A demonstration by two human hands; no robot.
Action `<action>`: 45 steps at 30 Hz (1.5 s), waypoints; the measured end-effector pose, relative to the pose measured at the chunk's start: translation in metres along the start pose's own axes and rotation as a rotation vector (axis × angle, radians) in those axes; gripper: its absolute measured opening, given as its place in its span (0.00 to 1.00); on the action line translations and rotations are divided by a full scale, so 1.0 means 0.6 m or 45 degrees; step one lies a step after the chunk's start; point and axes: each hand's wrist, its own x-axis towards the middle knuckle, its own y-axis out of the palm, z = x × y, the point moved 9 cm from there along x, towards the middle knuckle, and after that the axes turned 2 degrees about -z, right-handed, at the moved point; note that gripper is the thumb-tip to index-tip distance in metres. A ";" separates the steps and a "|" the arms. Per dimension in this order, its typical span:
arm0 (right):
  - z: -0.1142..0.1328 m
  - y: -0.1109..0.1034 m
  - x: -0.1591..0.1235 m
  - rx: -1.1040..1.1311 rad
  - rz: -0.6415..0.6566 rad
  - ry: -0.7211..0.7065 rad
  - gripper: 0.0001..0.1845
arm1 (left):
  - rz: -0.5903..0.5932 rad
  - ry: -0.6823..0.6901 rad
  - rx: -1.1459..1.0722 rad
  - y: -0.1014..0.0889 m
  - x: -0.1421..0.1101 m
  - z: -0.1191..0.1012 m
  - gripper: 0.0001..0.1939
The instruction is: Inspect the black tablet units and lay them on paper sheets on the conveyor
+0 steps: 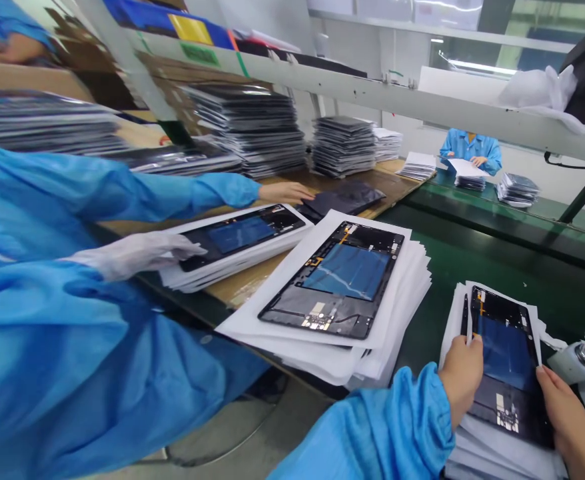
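At the lower right, a black open tablet panel [505,363] with a blue inner sheet lies on top of a stack of white sheets [487,453]. My left hand [460,380], in a blue sleeve, is curled around the panel's left edge. The right edge is gripped by my right hand [567,413]. A second, similar panel [337,280] rests on another pile of white sheets [397,307] just left of my hands, untouched.
A co-worker in a blue gown sits at my left, a gloved hand [132,253] on a panel stack [232,240] and a bare hand [285,193] on a dark panel. Tall stacks of panels [252,130] line the wooden bench. A green conveyor [472,260] runs ahead, with another person [472,150] at its far end.
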 end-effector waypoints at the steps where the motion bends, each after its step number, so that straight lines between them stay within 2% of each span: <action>1: 0.003 0.000 -0.005 -0.017 -0.019 -0.010 0.37 | -0.005 -0.006 0.016 0.002 -0.002 -0.001 0.17; 4: 0.013 0.005 -0.020 -0.039 -0.039 -0.033 0.40 | -0.053 0.009 0.068 0.000 -0.003 -0.005 0.16; 6: 0.017 0.007 -0.029 -0.042 -0.035 -0.049 0.42 | -0.082 0.097 0.121 -0.005 -0.002 -0.016 0.17; 12: 0.019 -0.017 -0.042 -0.065 -0.088 -0.119 0.43 | -0.188 0.586 0.268 -0.041 -0.031 -0.085 0.16; 15: 0.034 -0.026 -0.055 0.089 -0.100 -0.183 0.41 | -0.139 0.681 0.211 -0.055 -0.046 -0.106 0.16; 18: 0.054 0.000 -0.075 0.507 0.089 -0.147 0.40 | -0.026 0.657 0.115 -0.062 -0.038 -0.103 0.17; 21: 0.053 0.041 -0.096 0.848 0.282 0.096 0.39 | 0.098 0.526 -0.049 -0.064 -0.011 -0.073 0.17; 24: 0.037 0.074 -0.118 0.852 0.408 0.314 0.40 | 0.103 0.377 -0.112 -0.070 0.015 -0.036 0.17; 28: 0.040 0.083 -0.135 0.741 0.420 0.285 0.40 | 0.061 0.365 -0.109 -0.081 0.018 -0.025 0.15; 30: 0.047 0.079 -0.138 0.756 0.386 0.251 0.41 | 0.173 0.331 -0.263 -0.072 0.010 -0.025 0.15; 32: 0.047 0.072 -0.137 0.774 0.344 0.234 0.44 | 0.390 0.156 -0.488 -0.047 -0.003 -0.012 0.15; 34: 0.037 0.066 -0.132 0.737 0.306 0.227 0.45 | 0.497 -0.028 -0.610 -0.031 -0.014 0.004 0.16; 36: 0.028 0.065 -0.129 0.662 0.309 0.191 0.44 | 0.363 -0.052 -0.553 -0.043 -0.010 0.014 0.16; 38: 0.022 0.067 -0.131 0.598 0.322 0.154 0.43 | 0.114 0.116 -0.385 -0.074 -0.002 0.003 0.17; 40: 0.025 0.069 -0.137 0.580 0.326 0.116 0.41 | -0.046 0.290 -0.258 -0.097 0.001 -0.018 0.19; 42: 0.032 0.071 -0.143 0.589 0.327 0.118 0.39 | -0.065 0.385 -0.271 -0.106 0.001 -0.036 0.21; 45: 0.029 0.072 -0.141 0.643 0.322 0.222 0.41 | 0.113 0.316 -0.493 -0.096 0.001 -0.044 0.22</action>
